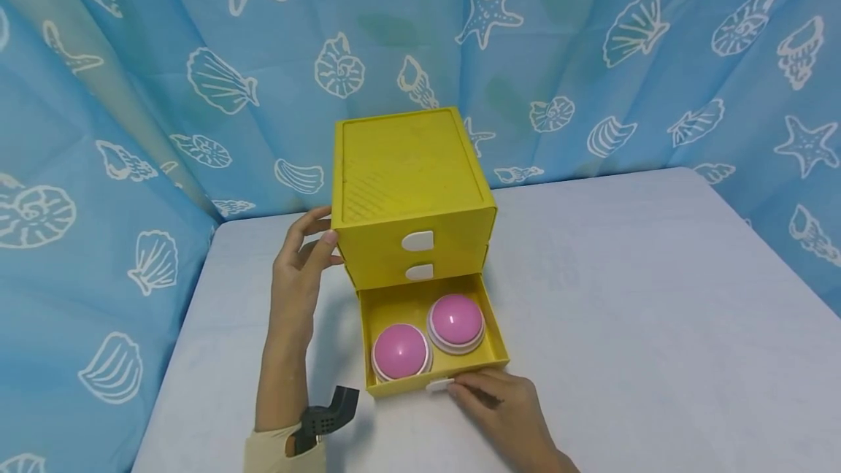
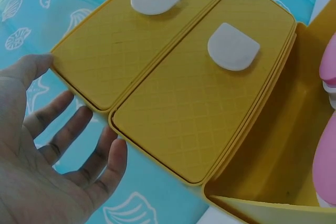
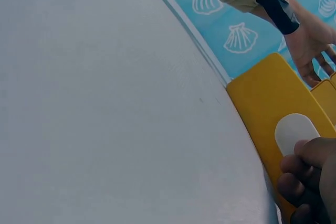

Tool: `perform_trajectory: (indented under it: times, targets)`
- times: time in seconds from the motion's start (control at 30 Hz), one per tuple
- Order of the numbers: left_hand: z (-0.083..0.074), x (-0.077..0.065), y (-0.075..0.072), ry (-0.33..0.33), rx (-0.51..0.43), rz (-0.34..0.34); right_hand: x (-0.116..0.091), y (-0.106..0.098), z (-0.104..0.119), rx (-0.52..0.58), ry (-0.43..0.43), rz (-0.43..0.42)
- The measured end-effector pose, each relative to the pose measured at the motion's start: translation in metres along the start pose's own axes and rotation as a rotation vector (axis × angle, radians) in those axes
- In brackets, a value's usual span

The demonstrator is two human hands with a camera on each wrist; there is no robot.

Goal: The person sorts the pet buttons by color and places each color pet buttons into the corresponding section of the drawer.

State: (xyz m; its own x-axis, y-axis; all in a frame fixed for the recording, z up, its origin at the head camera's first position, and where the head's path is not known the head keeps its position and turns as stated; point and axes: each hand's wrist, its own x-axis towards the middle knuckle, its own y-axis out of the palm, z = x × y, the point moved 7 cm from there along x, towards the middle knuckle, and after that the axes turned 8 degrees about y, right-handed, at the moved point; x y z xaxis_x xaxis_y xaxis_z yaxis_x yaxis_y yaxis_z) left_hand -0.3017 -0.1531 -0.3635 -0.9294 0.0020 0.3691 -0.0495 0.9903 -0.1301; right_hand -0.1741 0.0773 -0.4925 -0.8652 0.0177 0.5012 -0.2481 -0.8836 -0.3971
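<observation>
A yellow drawer cabinet [image 1: 414, 166] stands on the table, its bottom drawer [image 1: 388, 301] pulled out. Two round push lights with pink domes and white rims, a left one [image 1: 401, 351] and a right one [image 1: 456, 321], lie in that drawer. My right hand [image 1: 502, 411] pinches the drawer's white handle [image 3: 295, 131] between thumb and curled fingers. At the cabinet's left side is my left hand [image 1: 302, 258], its thumb at the front edge and its fingers loosely spread along the side wall. The two upper drawers, with white handles [image 2: 234, 46], are closed.
A white cloth [image 1: 624, 298] covers the table. Behind and to the left hangs a blue curtain [image 1: 558, 57] with white shells and starfish. A black strap device [image 1: 328, 414] sits on my left wrist, by a beige sleeve [image 1: 282, 451].
</observation>
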Motion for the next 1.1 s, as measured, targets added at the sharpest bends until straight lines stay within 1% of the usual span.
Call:
perform_trajectory:
  times: [0.07, 0.17, 0.27, 0.4, 0.67, 0.77, 0.93, 1.1]
  targets:
    - [0.0, 0.0, 0.001, -0.003, 0.004, 0.002, 0.001, 0.0, -0.001, 0.002, -0.004, -0.006]
    - [0.001, 0.001, 0.003, -0.01, 0.009, 0.004, 0.003, -0.001, -0.003, -0.026, -0.018, -0.02]
    - [0.002, 0.001, 0.005, -0.02, 0.015, 0.004, 0.006, -0.001, -0.005, -0.027, -0.013, -0.013]
    - [0.0, 0.002, 0.007, -0.016, 0.013, 0.012, 0.008, -0.001, -0.008, -0.012, 0.011, 0.002]
    - [-0.001, 0.002, 0.008, -0.014, 0.014, 0.02, 0.015, -0.001, -0.011, -0.011, 0.029, -0.004]
    - [0.004, 0.002, 0.004, -0.023, 0.011, 0.012, 0.017, 0.001, -0.013, -0.002, 0.042, 0.01]
    - [0.019, 0.004, -0.003, -0.022, 0.004, -0.006, 0.019, 0.005, -0.014, 0.0, 0.069, 0.041]
    - [0.026, 0.006, -0.003, -0.01, -0.014, -0.003, 0.021, 0.004, -0.014, -0.006, 0.056, 0.03]
